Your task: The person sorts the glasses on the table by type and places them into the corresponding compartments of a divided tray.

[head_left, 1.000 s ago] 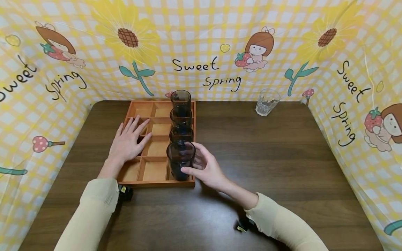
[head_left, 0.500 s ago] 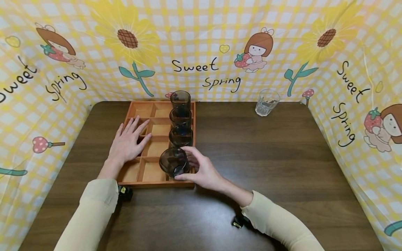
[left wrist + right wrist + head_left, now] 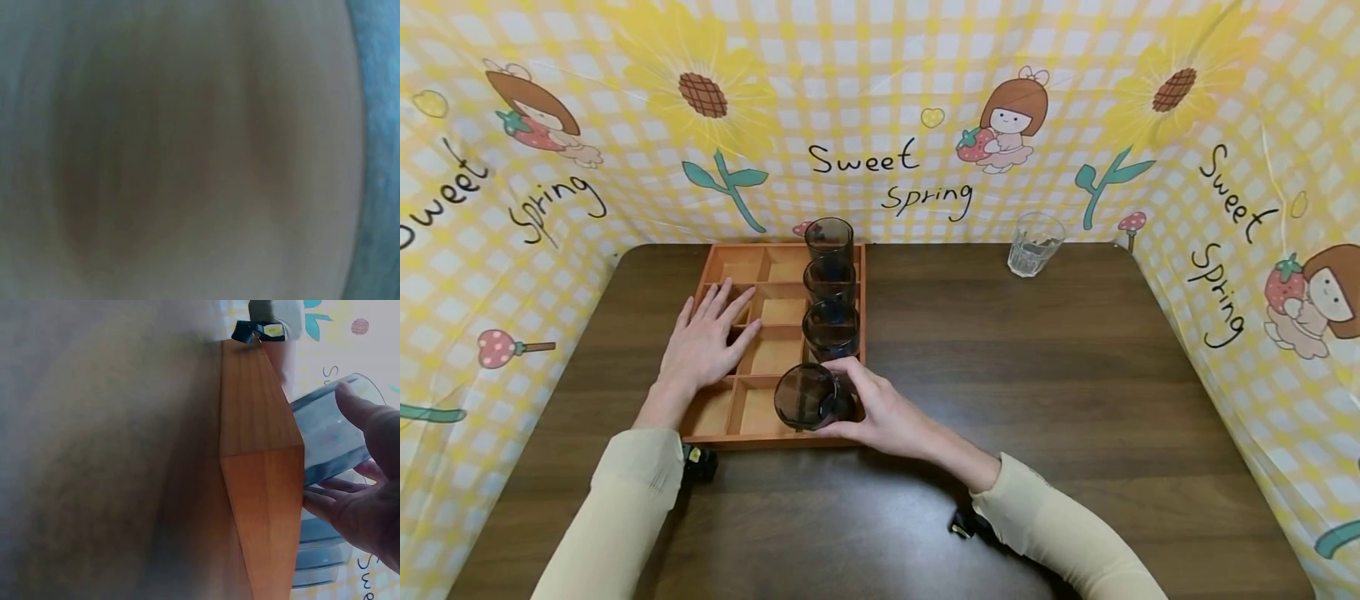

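Observation:
A dark tinted drinking glass (image 3: 802,398) leans to the left over the front right part of a wooden divided tray (image 3: 775,350). My right hand (image 3: 886,415) grips it from the right, thumb on the near side. In the right wrist view, the same glass (image 3: 330,432) tilts above the tray's corner (image 3: 262,487), between thumb and fingers. Three more dark glasses (image 3: 831,327) stand in a row behind it in the right column. My left hand (image 3: 702,343) rests with spread fingers on the tray's left side. The left wrist view shows mainly blurred skin.
A clear glass (image 3: 1034,248) stands at the back right of the dark wooden table (image 3: 1015,375). Yellow checked cloth (image 3: 880,100) hangs round the back and sides. Dark wrist devices (image 3: 700,463) sit by the sleeves.
The front dark glass has gone from upright to tilted left, its rim moving left and toward me. My right hand has turned and shifted slightly left and nearer with it. My left hand stays put.

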`<state>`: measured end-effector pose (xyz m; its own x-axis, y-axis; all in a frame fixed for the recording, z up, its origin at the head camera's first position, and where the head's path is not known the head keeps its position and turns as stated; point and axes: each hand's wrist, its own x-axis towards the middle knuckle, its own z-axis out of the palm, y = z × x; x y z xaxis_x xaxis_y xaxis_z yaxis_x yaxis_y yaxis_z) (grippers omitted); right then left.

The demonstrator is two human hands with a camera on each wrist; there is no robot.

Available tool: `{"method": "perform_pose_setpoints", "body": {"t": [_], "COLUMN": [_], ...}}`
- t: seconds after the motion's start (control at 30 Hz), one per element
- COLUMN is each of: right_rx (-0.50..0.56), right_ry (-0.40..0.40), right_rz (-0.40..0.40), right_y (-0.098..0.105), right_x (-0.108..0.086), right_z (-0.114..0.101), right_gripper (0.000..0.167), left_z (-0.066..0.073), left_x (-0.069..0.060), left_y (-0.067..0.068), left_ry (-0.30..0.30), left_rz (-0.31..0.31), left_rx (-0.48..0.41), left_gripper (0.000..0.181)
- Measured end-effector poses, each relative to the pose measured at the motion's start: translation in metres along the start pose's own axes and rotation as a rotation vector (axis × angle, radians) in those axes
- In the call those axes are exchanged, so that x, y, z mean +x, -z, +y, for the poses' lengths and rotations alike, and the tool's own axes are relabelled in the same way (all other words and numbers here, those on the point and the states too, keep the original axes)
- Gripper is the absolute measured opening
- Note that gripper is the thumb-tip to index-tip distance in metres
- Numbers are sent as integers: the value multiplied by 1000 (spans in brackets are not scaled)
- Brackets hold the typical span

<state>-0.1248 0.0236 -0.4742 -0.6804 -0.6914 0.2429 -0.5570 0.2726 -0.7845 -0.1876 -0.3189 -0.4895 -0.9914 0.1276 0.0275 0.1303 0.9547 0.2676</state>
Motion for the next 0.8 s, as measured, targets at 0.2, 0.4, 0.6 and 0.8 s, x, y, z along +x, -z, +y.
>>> {"method": "perform_pose_setpoints", "body": {"t": [0.2,0.4,0.6,0.8], "right_rx": [-143,-155,-123,-130], "right_ry": [34,3,-46,-15], "right_rz": [24,46,38,51], "right_y": [3,6,6,12], "right_x": [-2,-7,-11,-14], "right_z": [0,-1,2,7], "right_gripper": [76,81,85,83], "left_z": [0,0,0,0], "left_x": [1,1,0,1], "left_y": [-1,2,1,0], "left_ry": [-2,-1,5,3], "left_rz": [3,-1,-16,-8], "left_rx": [-4,0,-3,-10], "left_gripper": [73,75,75,74]}}
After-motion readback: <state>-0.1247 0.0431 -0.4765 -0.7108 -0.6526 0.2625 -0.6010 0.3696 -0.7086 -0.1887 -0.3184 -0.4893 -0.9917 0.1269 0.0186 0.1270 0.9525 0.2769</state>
